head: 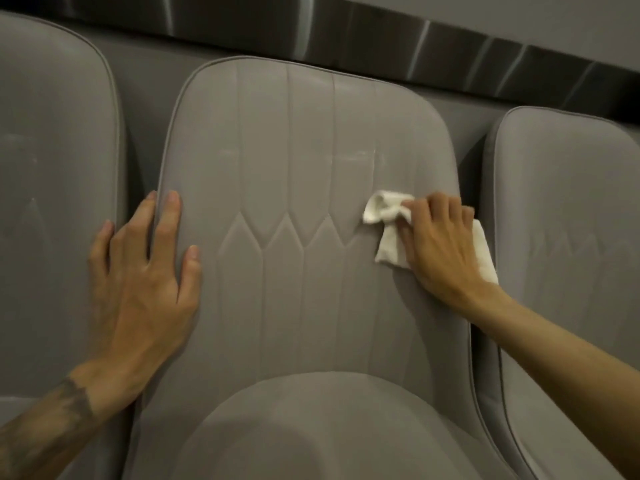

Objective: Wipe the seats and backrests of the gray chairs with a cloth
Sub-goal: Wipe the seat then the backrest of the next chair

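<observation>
Head: right hand (440,244) around cloth (382,211)

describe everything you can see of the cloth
The cloth is small, white and looks like soft fabric, crumpled rather than folded flat. It lies against the right side of the middle chair's backrest, near its edge. The right hand covers its middle and presses it there, fingers curled over the bunched top. A wad sticks out left of the fingers, and a corner shows right of the hand.

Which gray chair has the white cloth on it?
The middle chair: the right hand holds the cloth against its backrest. The left chair and right chair bear none.
</observation>
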`<action>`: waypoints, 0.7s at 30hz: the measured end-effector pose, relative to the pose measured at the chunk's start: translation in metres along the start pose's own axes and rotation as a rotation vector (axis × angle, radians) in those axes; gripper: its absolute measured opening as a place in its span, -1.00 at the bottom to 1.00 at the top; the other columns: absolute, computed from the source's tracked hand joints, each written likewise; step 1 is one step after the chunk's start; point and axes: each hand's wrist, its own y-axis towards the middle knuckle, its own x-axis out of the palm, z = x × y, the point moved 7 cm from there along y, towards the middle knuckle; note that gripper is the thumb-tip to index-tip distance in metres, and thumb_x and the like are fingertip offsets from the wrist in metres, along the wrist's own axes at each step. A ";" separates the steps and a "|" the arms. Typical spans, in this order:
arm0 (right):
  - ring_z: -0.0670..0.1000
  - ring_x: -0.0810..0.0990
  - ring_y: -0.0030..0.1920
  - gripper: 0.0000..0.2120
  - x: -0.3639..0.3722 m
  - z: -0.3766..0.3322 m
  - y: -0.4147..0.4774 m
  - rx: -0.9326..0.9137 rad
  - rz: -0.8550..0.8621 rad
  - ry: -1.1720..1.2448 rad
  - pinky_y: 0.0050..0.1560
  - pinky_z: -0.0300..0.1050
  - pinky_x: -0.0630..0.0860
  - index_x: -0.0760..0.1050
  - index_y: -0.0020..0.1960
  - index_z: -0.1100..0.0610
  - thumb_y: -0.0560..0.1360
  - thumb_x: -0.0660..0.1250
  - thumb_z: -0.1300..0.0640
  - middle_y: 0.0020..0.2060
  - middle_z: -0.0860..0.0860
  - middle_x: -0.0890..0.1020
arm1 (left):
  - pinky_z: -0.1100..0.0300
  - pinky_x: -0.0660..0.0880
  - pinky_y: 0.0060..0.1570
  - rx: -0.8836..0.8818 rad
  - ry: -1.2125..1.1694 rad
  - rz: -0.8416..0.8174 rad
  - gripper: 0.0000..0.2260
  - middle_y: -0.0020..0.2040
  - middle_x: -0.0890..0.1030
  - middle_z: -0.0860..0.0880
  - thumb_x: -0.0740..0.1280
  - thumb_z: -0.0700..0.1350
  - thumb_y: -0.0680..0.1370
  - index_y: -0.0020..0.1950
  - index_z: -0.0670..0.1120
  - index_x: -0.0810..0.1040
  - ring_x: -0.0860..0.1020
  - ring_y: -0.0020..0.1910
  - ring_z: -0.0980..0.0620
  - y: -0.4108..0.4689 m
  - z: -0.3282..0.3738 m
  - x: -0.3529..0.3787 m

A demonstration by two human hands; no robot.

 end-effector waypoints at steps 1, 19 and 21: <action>0.19 0.37 -0.04 -0.86 0.000 0.002 0.008 0.079 0.023 0.013 -0.04 0.07 0.25 0.40 0.11 0.12 0.64 0.21 0.05 -0.01 0.13 0.41 | -0.12 0.08 0.57 0.003 -0.001 0.001 -0.44 0.59 0.27 -0.16 0.07 0.09 0.68 0.69 -0.01 0.14 0.35 0.46 -0.25 0.000 0.000 0.001; 0.16 0.42 -0.11 -0.80 0.019 -0.060 -0.082 -0.299 -0.177 0.033 -0.04 0.08 0.29 0.44 0.15 0.08 0.55 0.18 0.09 -0.03 0.06 0.42 | -0.14 0.07 0.60 0.007 -0.009 -0.057 -0.42 0.62 0.23 -0.16 0.09 0.06 0.68 0.70 -0.01 0.10 0.33 0.52 -0.23 -0.022 -0.002 -0.002; 0.13 0.44 -0.11 -0.75 0.025 -0.074 -0.119 -0.570 -0.292 -0.007 -0.04 0.06 0.33 0.47 0.16 0.10 0.53 0.18 0.09 -0.02 0.05 0.46 | -0.13 0.06 0.60 0.007 -0.015 -0.062 -0.42 0.62 0.23 -0.16 0.08 0.06 0.68 0.70 -0.01 0.10 0.33 0.51 -0.24 -0.025 -0.003 -0.002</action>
